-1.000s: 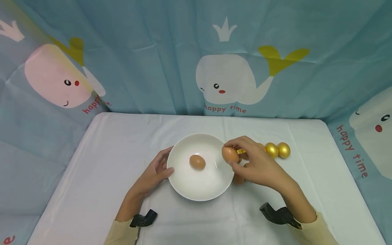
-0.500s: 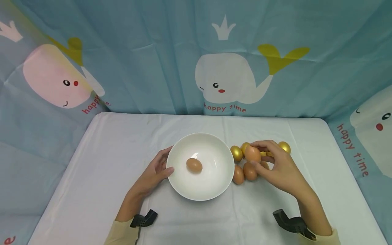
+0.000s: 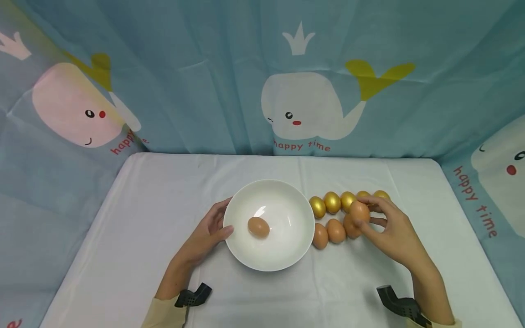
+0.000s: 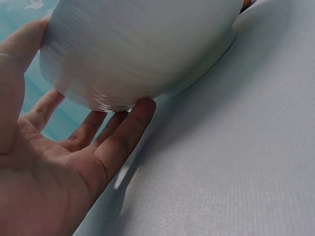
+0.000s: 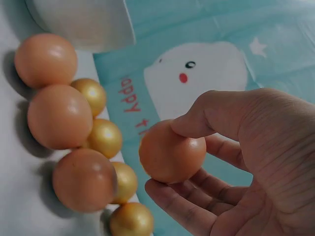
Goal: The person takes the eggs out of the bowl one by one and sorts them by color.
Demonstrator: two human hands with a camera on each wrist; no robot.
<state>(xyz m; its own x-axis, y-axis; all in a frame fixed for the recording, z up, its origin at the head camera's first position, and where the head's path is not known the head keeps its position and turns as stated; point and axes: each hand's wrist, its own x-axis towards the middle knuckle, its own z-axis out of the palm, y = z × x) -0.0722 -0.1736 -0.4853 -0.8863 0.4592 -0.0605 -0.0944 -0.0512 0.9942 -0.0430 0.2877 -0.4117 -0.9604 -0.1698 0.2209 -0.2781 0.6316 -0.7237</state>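
A white bowl (image 3: 283, 248) stands on the table with one brown egg (image 3: 259, 227) inside. At its left side my left hand (image 3: 208, 233) holds it, thumb at the rim and fingers against the outer wall (image 4: 133, 59). Between thumb and fingers, my right hand (image 3: 393, 232) pinches another brown egg (image 5: 172, 151), raised above the right end of the egg rows. Below it, three brown eggs (image 3: 336, 231) lie in a row right of the bowl. Behind them runs a row of several golden eggs (image 3: 332, 202), partly covered by the right hand.
The table (image 3: 172, 182) wears a white cloth. A blue curtain (image 3: 197, 105) with whale prints hangs along its back and sides. A black wrist mount (image 3: 193, 295) sits on the left forearm, another mount (image 3: 399, 304) on the right.
My right hand has carried the brown egg rightward from the bowl's rim to the right end of the rows. The egg inside the bowl has rolled slightly left and nearer. My left hand stays put.
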